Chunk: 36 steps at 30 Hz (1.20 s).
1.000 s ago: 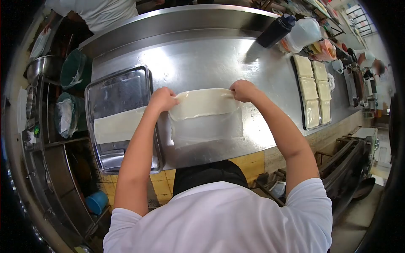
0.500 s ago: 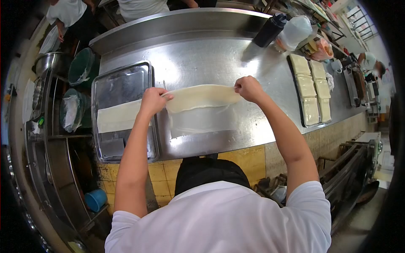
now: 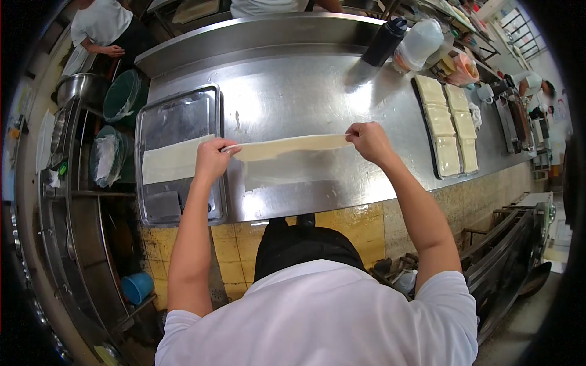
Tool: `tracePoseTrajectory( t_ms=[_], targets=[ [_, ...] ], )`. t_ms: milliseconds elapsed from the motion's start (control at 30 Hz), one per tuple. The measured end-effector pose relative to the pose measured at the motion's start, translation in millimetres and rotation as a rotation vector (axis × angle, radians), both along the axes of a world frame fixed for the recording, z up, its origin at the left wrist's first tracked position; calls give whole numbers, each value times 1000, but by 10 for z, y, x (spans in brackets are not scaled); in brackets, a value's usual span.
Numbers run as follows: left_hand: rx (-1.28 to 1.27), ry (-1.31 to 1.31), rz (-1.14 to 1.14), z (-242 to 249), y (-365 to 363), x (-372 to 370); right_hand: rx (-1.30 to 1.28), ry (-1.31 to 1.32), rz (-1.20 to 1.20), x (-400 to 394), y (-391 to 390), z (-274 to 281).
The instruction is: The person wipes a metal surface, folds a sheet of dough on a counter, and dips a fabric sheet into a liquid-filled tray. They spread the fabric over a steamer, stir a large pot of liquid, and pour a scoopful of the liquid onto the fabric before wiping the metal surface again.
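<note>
A pale, thin dough sheet (image 3: 293, 147) stretches across the steel table between my two hands. My left hand (image 3: 213, 160) pinches its left end beside the tray's right rim. At the other end, my right hand (image 3: 368, 142) grips the sheet's corner between thumb and fingers. Below the sheet, the steel carries a damp-looking mark. Another flat pale dough strip (image 3: 174, 161) lies in the dark metal tray (image 3: 177, 119) on my left, and my left hand covers its right end. A flat grey scraper-like piece (image 3: 163, 207) rests in the tray's lower part.
On the right, a dark tray (image 3: 429, 131) holds several pale dough squares (image 3: 441, 121). A black bottle (image 3: 384, 43) and a plastic-wrapped container (image 3: 420, 44) stand at the back. Green bins (image 3: 122, 94) sit left of the steel table (image 3: 293, 79). A person (image 3: 107, 30) stands at far left.
Both hands have pulled the dough sheet's held edge lower and drawn it tauter. The sheet now looks narrower and straighter. My right hand moved slightly right and down; the left moved slightly left.
</note>
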<state>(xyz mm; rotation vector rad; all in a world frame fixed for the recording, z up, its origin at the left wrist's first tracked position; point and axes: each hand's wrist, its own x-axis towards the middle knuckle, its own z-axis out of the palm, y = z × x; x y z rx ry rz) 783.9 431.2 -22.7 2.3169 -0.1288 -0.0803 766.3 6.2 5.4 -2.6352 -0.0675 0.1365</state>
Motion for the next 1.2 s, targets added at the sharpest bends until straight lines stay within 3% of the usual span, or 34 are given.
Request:
tracePoseTrajectory(
  t_ms=[267, 367, 433, 533, 833, 1100, 1200],
  targets=[
    [41, -154, -109, -262, 97, -740, 9, 46, -29, -723, -6, -290],
    [71, -105, -195, -388, 39, -1090, 4, 110, 8, -1134, -33, -565],
    [96, -62, -137, -429, 48, -1224, 37, 125, 13, -1271, 8, -597],
    [78, -82, -18, -436, 57, -1283, 55, 229, -22, -1162, 183, -416],
    [16, -34, 196, -440, -72, -880, 179, 112, 191, -286, 1386, -373],
    [-72, 51, 297, -464, -173, -709, -47, -17, 522, 5, 2229, -826],
    [-101, 75, 309, -505, -143, -704, -168, -15, 541, 40, 2426, -930]
  ],
)
